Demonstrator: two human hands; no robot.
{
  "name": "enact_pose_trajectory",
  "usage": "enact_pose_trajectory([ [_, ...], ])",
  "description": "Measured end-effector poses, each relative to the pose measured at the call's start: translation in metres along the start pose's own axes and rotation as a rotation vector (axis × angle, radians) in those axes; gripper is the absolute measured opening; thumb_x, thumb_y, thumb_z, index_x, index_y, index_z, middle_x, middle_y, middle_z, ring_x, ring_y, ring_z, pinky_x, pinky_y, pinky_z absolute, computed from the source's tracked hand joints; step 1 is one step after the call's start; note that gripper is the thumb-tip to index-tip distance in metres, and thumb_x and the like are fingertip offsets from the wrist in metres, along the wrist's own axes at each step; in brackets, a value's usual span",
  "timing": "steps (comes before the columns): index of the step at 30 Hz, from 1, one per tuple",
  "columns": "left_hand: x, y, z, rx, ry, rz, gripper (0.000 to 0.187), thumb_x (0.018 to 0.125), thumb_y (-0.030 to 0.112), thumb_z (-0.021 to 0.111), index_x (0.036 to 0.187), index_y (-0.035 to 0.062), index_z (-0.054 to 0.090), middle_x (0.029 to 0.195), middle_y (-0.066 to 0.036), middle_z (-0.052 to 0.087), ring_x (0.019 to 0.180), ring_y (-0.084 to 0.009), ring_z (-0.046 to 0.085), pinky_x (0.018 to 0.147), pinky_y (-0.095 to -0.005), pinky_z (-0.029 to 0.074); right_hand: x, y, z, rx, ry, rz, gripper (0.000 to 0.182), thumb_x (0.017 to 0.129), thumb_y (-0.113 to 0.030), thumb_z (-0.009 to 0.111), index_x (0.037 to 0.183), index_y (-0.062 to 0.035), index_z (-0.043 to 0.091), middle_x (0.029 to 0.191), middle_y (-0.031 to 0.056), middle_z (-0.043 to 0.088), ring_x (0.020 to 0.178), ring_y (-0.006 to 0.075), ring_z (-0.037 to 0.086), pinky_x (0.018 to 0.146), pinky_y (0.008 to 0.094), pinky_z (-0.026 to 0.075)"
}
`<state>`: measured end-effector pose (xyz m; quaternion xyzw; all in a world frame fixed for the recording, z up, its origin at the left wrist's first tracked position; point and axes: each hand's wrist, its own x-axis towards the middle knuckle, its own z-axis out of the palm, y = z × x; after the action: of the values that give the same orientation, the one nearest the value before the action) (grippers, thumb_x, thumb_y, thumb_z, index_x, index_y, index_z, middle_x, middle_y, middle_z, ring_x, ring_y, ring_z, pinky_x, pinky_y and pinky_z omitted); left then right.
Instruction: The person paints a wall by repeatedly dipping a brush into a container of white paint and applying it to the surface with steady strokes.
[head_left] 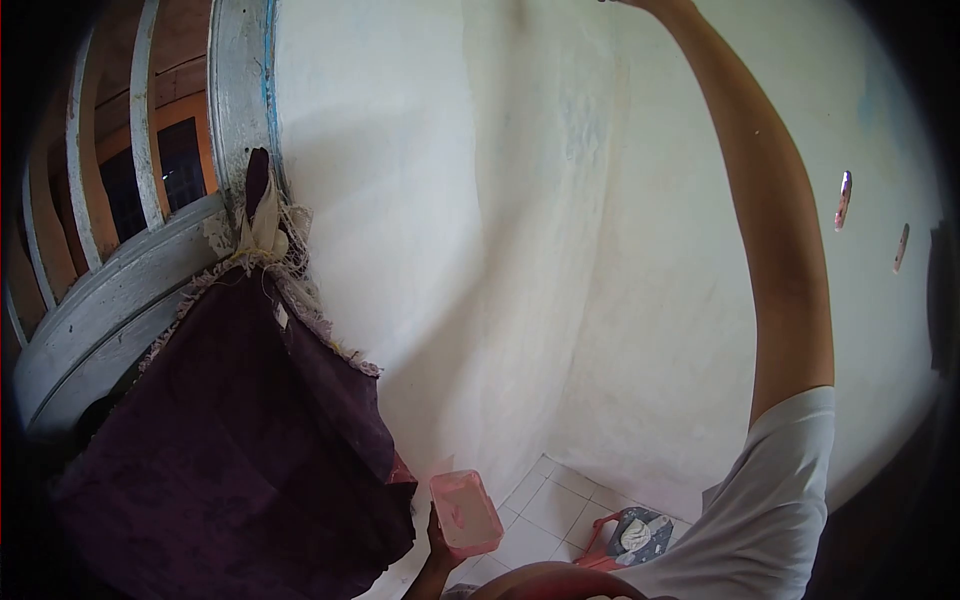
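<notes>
My left hand [437,545] is low at the bottom of the view, gripping a pink translucent plastic container [465,512] by its side. My right arm [775,230] stretches up along the white wall [560,200], and the right hand itself passes out of the top edge of the frame, so its fingers are hidden. A white sleeve [770,500] covers my right shoulder.
A dark purple cloth [230,440] with a frayed lace edge hangs knotted to a white window frame [110,290] with bars on the left. White floor tiles [545,505] lie below. A small red stool [628,538] with a patterned cloth stands in the corner. Two small marks [843,198] dot the right wall.
</notes>
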<state>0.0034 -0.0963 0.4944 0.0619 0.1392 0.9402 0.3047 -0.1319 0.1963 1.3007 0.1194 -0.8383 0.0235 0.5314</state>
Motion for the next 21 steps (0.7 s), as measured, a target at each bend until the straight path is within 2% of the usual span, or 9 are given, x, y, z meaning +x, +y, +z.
enact_pose_trajectory([
  [1, 0.001, 0.0, 0.0, 0.003, -0.007, -0.002, 0.066, 0.1, 0.059, 0.044, 0.146, 0.0126, 0.043, 0.13, -0.01, 0.059, 0.119, -0.0283, 0.06, 0.101, -0.0497, 0.049, 0.012, 0.019, 0.015, -0.169, 0.082, -0.176, 0.019, 0.087, -0.01, 0.061, 0.096, 0.0014, 0.072, 0.086, 0.0212, 0.073, 0.069, 0.0281, 0.068, 0.066, 0.0417, 0.053],
  [2, 0.002, -0.001, -0.001, 0.005, -0.016, 0.001, 0.066, 0.1, 0.059, 0.043, 0.147, 0.0128, 0.042, 0.13, -0.01, 0.058, 0.119, -0.0283, 0.06, 0.102, -0.0499, 0.049, 0.016, 0.022, 0.025, -0.152, 0.134, -0.118, 0.019, 0.086, -0.011, 0.06, 0.093, 0.0009, 0.073, 0.088, 0.0246, 0.071, 0.073, 0.0317, 0.068, 0.069, 0.0432, 0.053],
  [6, 0.001, -0.006, -0.002, 0.012, -0.043, -0.005, 0.067, 0.1, 0.06, 0.043, 0.148, 0.0136, 0.041, 0.134, -0.009, 0.057, 0.123, -0.0283, 0.059, 0.104, -0.0509, 0.048, -0.009, -0.003, 0.068, 0.012, 0.047, -0.078, 0.021, 0.081, -0.012, 0.064, 0.094, -0.0014, 0.076, 0.089, 0.0203, 0.074, 0.079, 0.0285, 0.069, 0.073, 0.0414, 0.054],
  [8, 0.004, -0.008, -0.006, 0.017, -0.078, -0.004, 0.068, 0.1, 0.061, 0.043, 0.149, 0.014, 0.041, 0.135, -0.009, 0.057, 0.124, -0.0283, 0.058, 0.105, -0.0514, 0.047, -0.05, -0.012, 0.096, 0.091, 0.036, -0.151, 0.026, 0.082, -0.021, 0.066, 0.101, -0.0054, 0.075, 0.1, 0.0197, 0.072, 0.093, 0.0359, 0.068, 0.087, 0.0446, 0.053],
  [12, 0.013, -0.013, 0.014, 0.04, -0.126, 0.004, 0.069, 0.1, 0.062, 0.042, 0.15, 0.0144, 0.04, 0.137, -0.009, 0.056, 0.126, -0.0284, 0.057, 0.107, -0.0517, 0.046, -0.136, -0.004, 0.1, 0.155, -0.282, -0.322, 0.03, 0.087, -0.015, 0.066, 0.113, -0.0021, 0.073, 0.1, 0.0208, 0.072, 0.092, 0.0332, 0.067, 0.089, 0.0396, 0.052],
  [14, 0.015, -0.014, 0.023, 0.038, -0.043, 0.003, 0.064, 0.1, 0.056, 0.045, 0.146, 0.0122, 0.043, 0.126, -0.01, 0.06, 0.115, -0.0273, 0.062, 0.097, -0.0481, 0.052, -0.167, -0.012, 0.085, 0.138, -0.577, -0.345, 0.03, 0.086, -0.016, 0.068, 0.111, -0.0023, 0.074, 0.101, 0.0198, 0.073, 0.094, 0.0325, 0.066, 0.089, 0.0389, 0.052],
  [15, 0.014, -0.015, 0.025, 0.039, -0.013, 0.003, 0.062, 0.1, 0.054, 0.047, 0.145, 0.0115, 0.045, 0.122, -0.01, 0.061, 0.111, -0.0269, 0.063, 0.093, -0.0469, 0.054, -0.168, -0.013, 0.086, 0.176, -0.756, -0.27, 0.03, 0.084, -0.018, 0.07, 0.11, -0.004, 0.076, 0.1, 0.0195, 0.073, 0.096, 0.0303, 0.066, 0.087, 0.038, 0.052],
  [18, 0.021, -0.017, 0.021, 0.082, -0.096, -0.018, 0.071, 0.099, 0.063, 0.041, 0.151, 0.0133, 0.039, 0.138, -0.011, 0.055, 0.127, -0.0289, 0.057, 0.108, -0.0523, 0.046, -0.123, -0.004, 0.086, 0.043, -0.656, -0.456, 0.032, 0.082, -0.019, 0.072, 0.111, -0.0081, 0.077, 0.098, 0.018, 0.073, 0.093, 0.0267, 0.066, 0.085, 0.0378, 0.052],
  [21, 0.019, -0.012, 0.032, 0.111, -0.123, -0.039, 0.073, 0.099, 0.064, 0.041, 0.151, 0.0125, 0.039, 0.138, -0.011, 0.055, 0.127, -0.029, 0.056, 0.108, -0.0525, 0.045, -0.034, -0.015, 0.05, 0.005, -0.585, -0.422, 0.028, 0.078, -0.015, 0.07, 0.103, -0.0062, 0.077, 0.092, 0.0146, 0.074, 0.086, 0.0238, 0.068, 0.08, 0.0388, 0.054],
])
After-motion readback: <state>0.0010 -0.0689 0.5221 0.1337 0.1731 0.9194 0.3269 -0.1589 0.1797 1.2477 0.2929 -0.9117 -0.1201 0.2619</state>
